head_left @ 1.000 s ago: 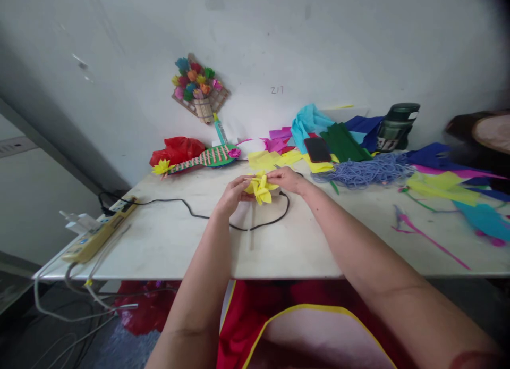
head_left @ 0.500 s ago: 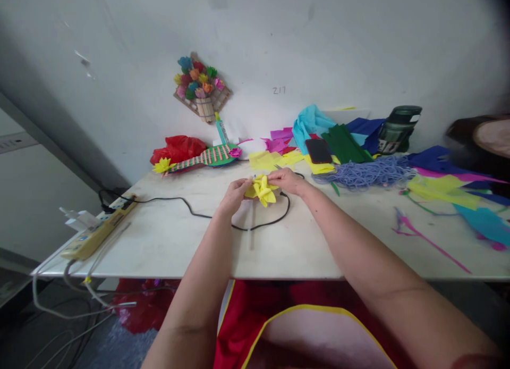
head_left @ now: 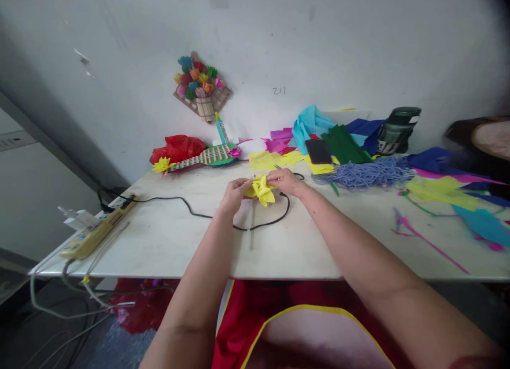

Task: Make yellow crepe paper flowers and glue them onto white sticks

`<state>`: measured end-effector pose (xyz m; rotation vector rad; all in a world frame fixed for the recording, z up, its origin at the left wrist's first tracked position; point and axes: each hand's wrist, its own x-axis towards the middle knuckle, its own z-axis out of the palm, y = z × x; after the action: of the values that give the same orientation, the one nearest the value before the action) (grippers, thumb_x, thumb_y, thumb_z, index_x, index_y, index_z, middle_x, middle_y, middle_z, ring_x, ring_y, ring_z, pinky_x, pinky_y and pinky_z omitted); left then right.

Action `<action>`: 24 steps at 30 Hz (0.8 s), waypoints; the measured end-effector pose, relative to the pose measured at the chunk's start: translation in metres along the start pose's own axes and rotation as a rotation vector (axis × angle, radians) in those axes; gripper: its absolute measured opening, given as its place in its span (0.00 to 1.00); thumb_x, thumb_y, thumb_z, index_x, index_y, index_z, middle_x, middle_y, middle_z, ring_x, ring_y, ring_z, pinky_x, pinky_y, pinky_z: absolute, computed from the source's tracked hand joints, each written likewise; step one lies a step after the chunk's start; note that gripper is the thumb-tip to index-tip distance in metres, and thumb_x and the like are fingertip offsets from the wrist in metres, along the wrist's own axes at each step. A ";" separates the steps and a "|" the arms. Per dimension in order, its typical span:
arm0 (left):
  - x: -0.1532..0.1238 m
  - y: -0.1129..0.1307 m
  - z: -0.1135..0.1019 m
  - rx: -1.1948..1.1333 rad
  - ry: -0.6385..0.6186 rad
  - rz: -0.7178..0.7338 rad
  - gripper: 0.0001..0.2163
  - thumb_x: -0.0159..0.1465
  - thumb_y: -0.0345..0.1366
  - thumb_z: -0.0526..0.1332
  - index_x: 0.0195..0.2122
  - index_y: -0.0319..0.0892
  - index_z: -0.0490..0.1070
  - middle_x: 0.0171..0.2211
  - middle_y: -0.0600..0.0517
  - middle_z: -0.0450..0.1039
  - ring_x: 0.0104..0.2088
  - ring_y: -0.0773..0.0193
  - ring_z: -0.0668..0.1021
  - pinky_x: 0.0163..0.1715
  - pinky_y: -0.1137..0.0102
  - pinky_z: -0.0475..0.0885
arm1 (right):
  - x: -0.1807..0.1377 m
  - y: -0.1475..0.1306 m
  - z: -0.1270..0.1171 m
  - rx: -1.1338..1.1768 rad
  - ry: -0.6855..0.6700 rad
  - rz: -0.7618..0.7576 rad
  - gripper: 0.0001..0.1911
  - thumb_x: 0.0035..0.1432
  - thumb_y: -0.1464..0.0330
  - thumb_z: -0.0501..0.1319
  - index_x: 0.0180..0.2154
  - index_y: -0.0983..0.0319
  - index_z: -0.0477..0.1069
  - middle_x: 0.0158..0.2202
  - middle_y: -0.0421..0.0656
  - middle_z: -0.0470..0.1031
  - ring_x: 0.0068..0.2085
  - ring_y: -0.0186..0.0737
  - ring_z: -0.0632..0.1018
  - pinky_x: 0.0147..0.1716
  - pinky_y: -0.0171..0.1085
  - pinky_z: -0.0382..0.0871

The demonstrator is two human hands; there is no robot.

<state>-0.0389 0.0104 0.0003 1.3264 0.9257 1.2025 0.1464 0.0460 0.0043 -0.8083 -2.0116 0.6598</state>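
Note:
A yellow paper flower [head_left: 263,190] with several petals is held above the middle of the table. My left hand [head_left: 236,194] pinches its left edge, and my right hand [head_left: 286,181] pinches a petal on its right side. Beneath the flower, a translucent glue stick [head_left: 251,228] points toward the table's front edge, its upper end hidden by the flower and my left hand. Black cable [head_left: 274,220] loops around below the flower. Metal tips, perhaps scissors [head_left: 278,167], show just behind my right hand.
A green lute-shaped craft [head_left: 215,155] lies at the back left, near a red plastic bag [head_left: 179,148]. A phone [head_left: 319,151], coloured paper sheets [head_left: 346,144], purple cords [head_left: 362,173] and a dark bottle [head_left: 398,130] crowd the back right. A power strip [head_left: 99,231] sits on the left edge.
Both hands stay on the yellow flower with barely any movement. The flower's right side has drawn in slightly. The view has shifted a touch.

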 end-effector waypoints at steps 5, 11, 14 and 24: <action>-0.002 0.003 0.002 -0.011 0.015 -0.012 0.16 0.48 0.45 0.63 0.30 0.35 0.69 0.24 0.50 0.71 0.25 0.67 0.73 0.25 0.71 0.71 | 0.000 0.000 0.000 0.008 0.003 0.011 0.11 0.45 0.65 0.59 0.28 0.62 0.77 0.27 0.41 0.75 0.30 0.34 0.73 0.31 0.32 0.64; -0.002 0.005 0.003 -0.152 0.009 -0.083 0.12 0.49 0.40 0.58 0.31 0.37 0.69 0.27 0.50 0.72 0.28 0.63 0.74 0.24 0.69 0.71 | -0.001 -0.005 -0.001 0.019 -0.010 0.037 0.11 0.45 0.67 0.59 0.30 0.62 0.78 0.28 0.41 0.77 0.31 0.35 0.74 0.33 0.33 0.65; 0.000 0.003 0.001 -0.177 -0.001 -0.096 0.12 0.47 0.36 0.57 0.31 0.37 0.70 0.28 0.48 0.73 0.30 0.61 0.74 0.24 0.68 0.71 | -0.001 -0.005 -0.001 0.016 -0.025 0.048 0.11 0.45 0.68 0.59 0.31 0.62 0.77 0.29 0.41 0.77 0.31 0.35 0.74 0.34 0.33 0.66; -0.006 0.004 -0.005 -0.137 -0.159 -0.051 0.16 0.46 0.33 0.62 0.37 0.34 0.71 0.33 0.44 0.74 0.33 0.59 0.76 0.30 0.67 0.72 | 0.000 0.002 -0.001 -0.005 -0.021 0.077 0.11 0.45 0.70 0.59 0.32 0.62 0.77 0.31 0.41 0.78 0.34 0.38 0.76 0.36 0.36 0.68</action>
<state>-0.0453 0.0055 0.0027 1.2615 0.7463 1.0852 0.1477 0.0472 0.0034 -0.8890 -2.0102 0.7097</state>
